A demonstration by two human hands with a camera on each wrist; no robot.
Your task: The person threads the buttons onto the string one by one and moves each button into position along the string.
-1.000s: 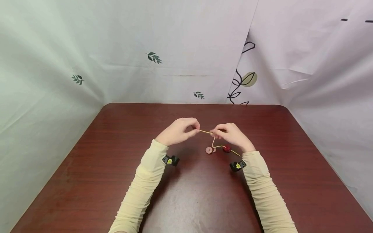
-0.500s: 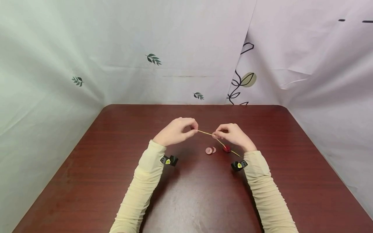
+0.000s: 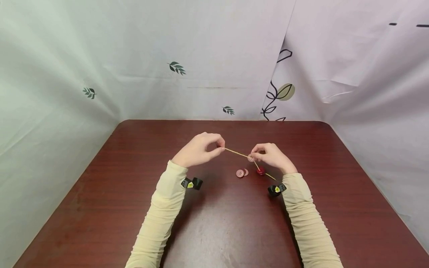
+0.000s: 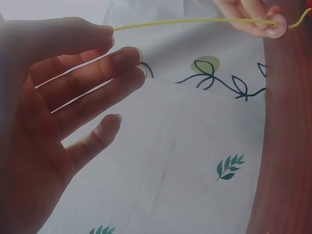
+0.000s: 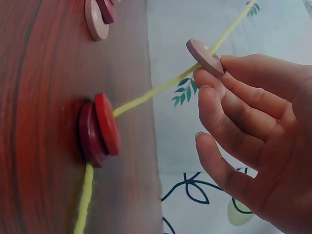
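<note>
My left hand (image 3: 201,150) pinches a yellow yarn (image 4: 195,22) between thumb and index finger, its other fingers spread loosely. To the right, my right hand (image 3: 272,156) pinches a pale pink button (image 5: 205,57) by its edge, above the table. The yarn passes through this button and slopes down to a bright red button (image 5: 107,124) and a dark red button (image 5: 89,134). Those two stand face to face on the table, threaded on the yarn, whose tail trails out beyond them toward the right wrist.
Two loose buttons lie on the brown table (image 3: 214,223) between the hands: a pink one (image 3: 240,173) and another button (image 3: 246,172) partly behind it. A white cloth (image 3: 214,48) with leaf prints hangs behind the table. Each wrist wears a small black camera.
My hands have moved apart, the left one leftward and the right one slightly rightward with the pink button sliding along the yarn. The slack yarn between that button and the red ones has straightened.
</note>
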